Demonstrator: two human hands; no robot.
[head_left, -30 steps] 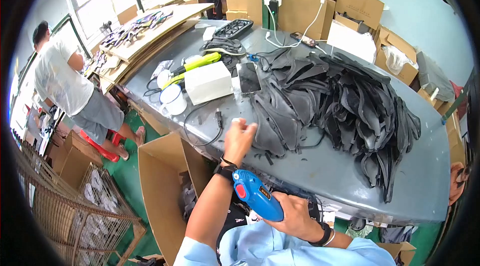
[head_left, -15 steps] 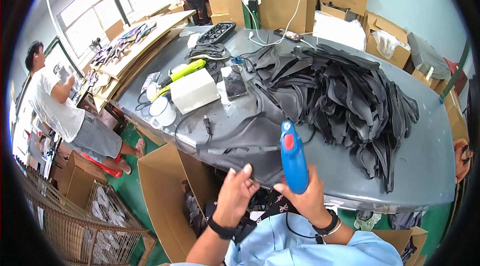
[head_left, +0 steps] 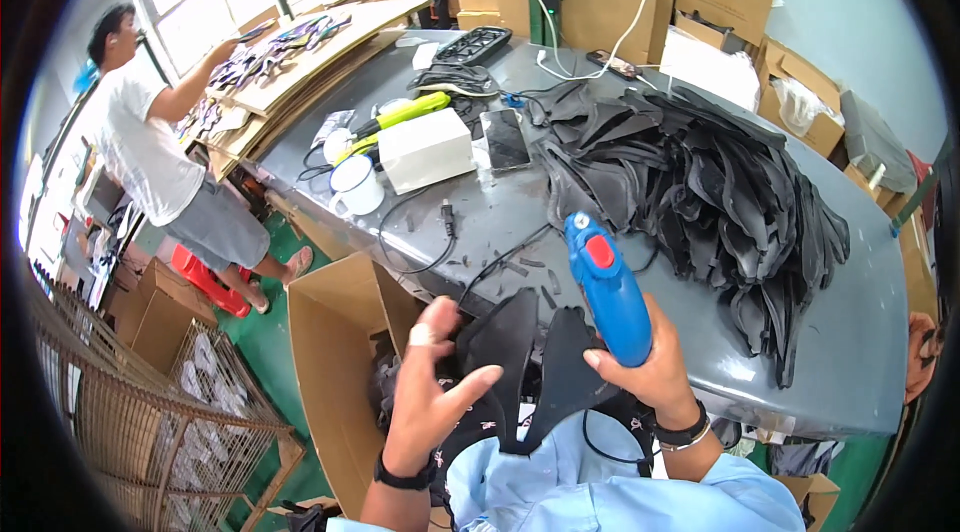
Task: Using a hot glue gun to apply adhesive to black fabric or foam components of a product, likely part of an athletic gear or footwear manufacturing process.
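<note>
Beside the cardboard box [head_left: 335, 352]: our left hand [head_left: 425, 402] splayed, right hand [head_left: 652, 364] clasping blue handheld tool [head_left: 615, 302]; we judge the seemingly thumb-pinned black two-lobed panel [head_left: 500, 347] could slip.

A pale-blue top [head_left: 590, 494], black wristbands [head_left: 404, 477] and a shiny right-wrist bracelet [head_left: 688, 445] are worn.

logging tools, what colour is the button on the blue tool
The button is red, clearest in the head view.

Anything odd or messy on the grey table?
Slightly: dark scraps lie strewn near the front of the table, like uncleared debris, and a plug lies loose before the white box, connected to nothing.
</note>
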